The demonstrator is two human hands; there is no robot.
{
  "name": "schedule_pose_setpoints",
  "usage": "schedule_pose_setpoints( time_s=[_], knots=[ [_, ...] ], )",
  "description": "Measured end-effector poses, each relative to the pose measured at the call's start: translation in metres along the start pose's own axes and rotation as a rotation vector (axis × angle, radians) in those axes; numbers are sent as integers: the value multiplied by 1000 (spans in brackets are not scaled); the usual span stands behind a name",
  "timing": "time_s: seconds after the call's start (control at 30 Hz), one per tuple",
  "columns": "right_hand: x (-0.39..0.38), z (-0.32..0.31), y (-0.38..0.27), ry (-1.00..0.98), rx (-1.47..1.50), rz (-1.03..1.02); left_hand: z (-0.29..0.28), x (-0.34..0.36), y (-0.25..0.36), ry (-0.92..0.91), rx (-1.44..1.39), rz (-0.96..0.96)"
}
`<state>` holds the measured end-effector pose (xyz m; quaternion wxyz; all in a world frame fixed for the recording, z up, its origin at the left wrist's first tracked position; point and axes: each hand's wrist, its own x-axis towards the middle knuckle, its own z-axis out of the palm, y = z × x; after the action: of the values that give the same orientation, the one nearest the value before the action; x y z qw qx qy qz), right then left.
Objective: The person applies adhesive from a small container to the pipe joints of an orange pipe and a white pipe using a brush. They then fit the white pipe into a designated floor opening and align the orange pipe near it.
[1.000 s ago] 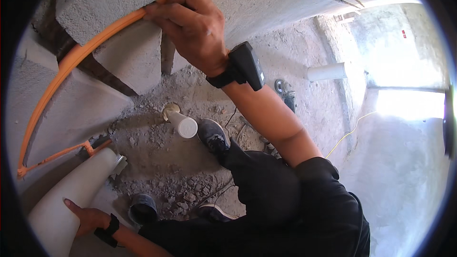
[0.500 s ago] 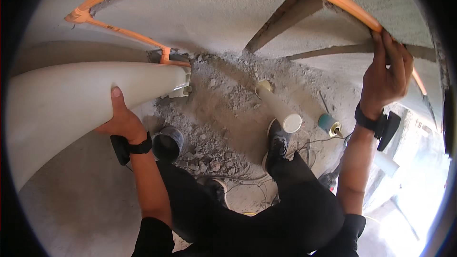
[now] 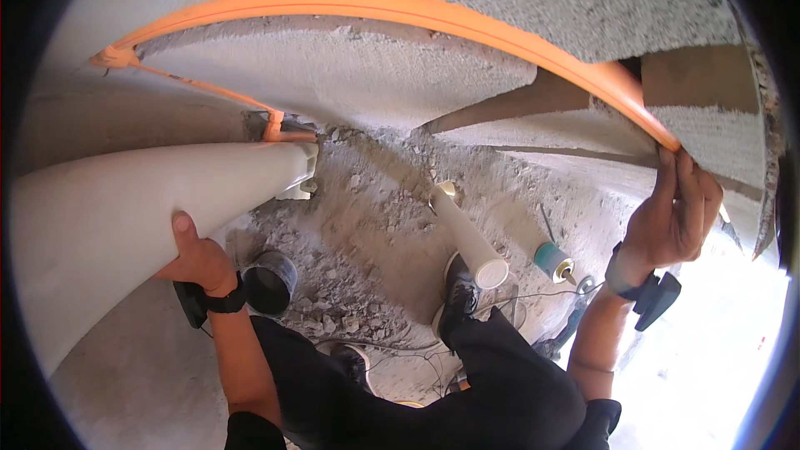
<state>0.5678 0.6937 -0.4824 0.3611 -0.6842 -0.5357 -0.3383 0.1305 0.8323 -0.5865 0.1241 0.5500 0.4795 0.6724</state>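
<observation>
At right of frame: right hand (image 3: 677, 215), thumb and fingertips brought together in a pinch on the orange pipe (image 3: 358, 2). Contact is at the pipe's lower right stretch; the palm is clear of it. Pipe arcs from upper left across the top of frame to the hand, lying along a cut channel in the rough grey wall (image 3: 317, 71). At upper left it meets an orange fitting (image 3: 115, 57); a second orange run slants from there toward lower right, ending at an elbow (image 3: 273, 123) near the tip of the large white pipe (image 3: 125, 200).

Left of frame: left hand (image 3: 200, 265) on the underside of the white pipe, thumb up along its near face. Remaining fingers hidden behind it; cannot tell how tightly they close.

Centre: white capped pipe (image 3: 468, 233) rising at a tilt from the rubble-strewn floor (image 3: 367, 200). Right of it, a teal can (image 3: 548, 260), tilted, top facing lower right. Below the left pipe, a dark bucket (image 3: 271, 282). Lower centre: dark shoe (image 3: 459, 293) just beside the capped pipe; thin dark cable (image 3: 546, 293) nearby.
</observation>
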Motion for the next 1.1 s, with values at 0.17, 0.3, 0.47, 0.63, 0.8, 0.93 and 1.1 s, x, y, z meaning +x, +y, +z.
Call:
schedule_pose_setpoints(
  time_s=[0.17, 0.3, 0.47, 0.63, 0.8, 0.93, 1.1],
  knots=[
    [4, -3, -5, -11, 0, -28, -4, 2, -4, 67, -27, -21],
    [0, -10, -6, -39, -32, 6, 1, 1, 1, 19, 11, -35],
    [-33, -55, -25, -141, -51, 30, -2, 7, 10, -14, 53, -51],
    [-34, -115, -52, -475, -45, -68, -1, 9, 13, -85, 65, -67],
    [-39, -128, -60, -816, 162, 163, 4, 8, 16, -66, 22, -41],
    [-39, -136, -64, -1093, 415, 174, 7, 12, 19, -29, -50, -32],
    [-46, -136, -65, -873, 225, 53, 4, 17, 19, -74, -28, -5]
  ],
)
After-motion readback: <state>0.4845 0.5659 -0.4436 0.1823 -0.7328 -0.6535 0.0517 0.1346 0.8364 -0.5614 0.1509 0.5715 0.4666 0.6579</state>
